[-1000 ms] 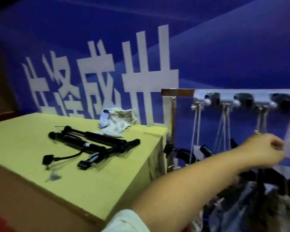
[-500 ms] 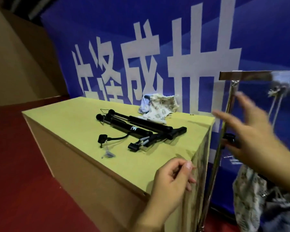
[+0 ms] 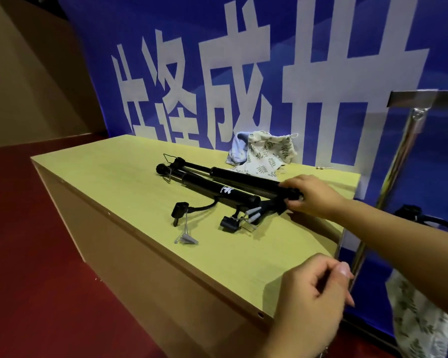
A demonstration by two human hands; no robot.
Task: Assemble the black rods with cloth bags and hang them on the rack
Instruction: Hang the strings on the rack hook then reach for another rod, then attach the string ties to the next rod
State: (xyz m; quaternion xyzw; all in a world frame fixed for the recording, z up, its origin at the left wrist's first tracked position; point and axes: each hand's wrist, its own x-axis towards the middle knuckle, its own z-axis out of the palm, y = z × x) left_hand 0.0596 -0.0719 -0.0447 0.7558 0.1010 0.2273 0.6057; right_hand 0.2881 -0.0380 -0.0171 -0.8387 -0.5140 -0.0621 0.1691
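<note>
- Nearest, at the bottom right, the left hand point(image 3: 313, 303) hovers over the near right corner of the table point(image 3: 130, 177); its fingers are loosely curled and hold nothing.
- Just right of it, a leaf-printed cloth bag point(image 3: 414, 316) hangs beside the table's right end, close to the shiny upright post of the rack point(image 3: 398, 161).
- Further in, on the tabletop, a black hose ending in a connector point(image 3: 179, 210) lies with small grey plastic pieces point(image 3: 186, 239) beside it.
- Beyond that, two black rods point(image 3: 233, 184) lie side by side, running from far left to near right.
- At their right end, the right hand point(image 3: 311, 196) reaches in from the right, fingers and thumb curled round the end of the farther rod.
- Behind the rods, near the table's far edge, a crumpled pile of cloth bags point(image 3: 264, 153), one pale blue and one leaf-printed, rests on the wood.
- Farthest back stands a blue banner point(image 3: 321, 34) with large white characters.
</note>
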